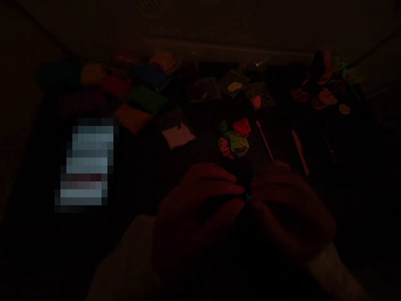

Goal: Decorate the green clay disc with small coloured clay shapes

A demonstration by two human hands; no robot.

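The scene is very dark. My left hand point(200, 200) and my right hand point(288, 205) meet low in the middle, fingertips pinched together on a tiny green piece point(248, 197). Just beyond them on the dark mat point(156, 167) lies a round green clay disc point(234, 144) with red and pink decorations, and a red clay lump point(242, 126) sits at its top edge. Both sleeves are light-coloured.
A thin pink stick tool point(265, 140) and a pink modelling knife point(300, 152) lie right of the disc. Several coloured clay packets point(138, 96) spread across the back left, small clear bags point(233, 88) behind, finished clay figures point(326, 83) at back right. A blurred bright patch point(87, 163) is at left.
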